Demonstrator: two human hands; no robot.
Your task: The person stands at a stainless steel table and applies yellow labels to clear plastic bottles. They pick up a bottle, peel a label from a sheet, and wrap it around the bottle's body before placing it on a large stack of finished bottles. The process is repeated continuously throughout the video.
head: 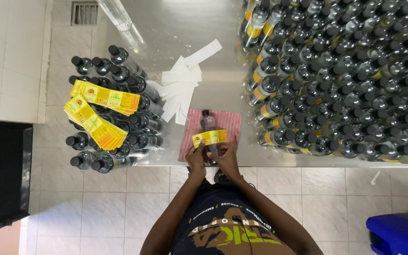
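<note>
A dark bottle with a black cap (208, 123) lies on a pink cloth (228, 121) at the near edge of a steel table (185, 28). A yellow label (209, 138) stretches across the bottle's body. My left hand (196, 158) pinches the label's left end, and my right hand (226, 158) holds its right side against the bottle. Both hands sit at the table's front edge, side by side.
Two stacks of yellow labels (101, 111) rest on a cluster of unlabelled capped bottles (114, 113) at the left. White backing strips (182, 85) lie behind the cloth. Many labelled bottles (341, 75) crowd the right. A blue crate (397, 233) stands on the tiled floor.
</note>
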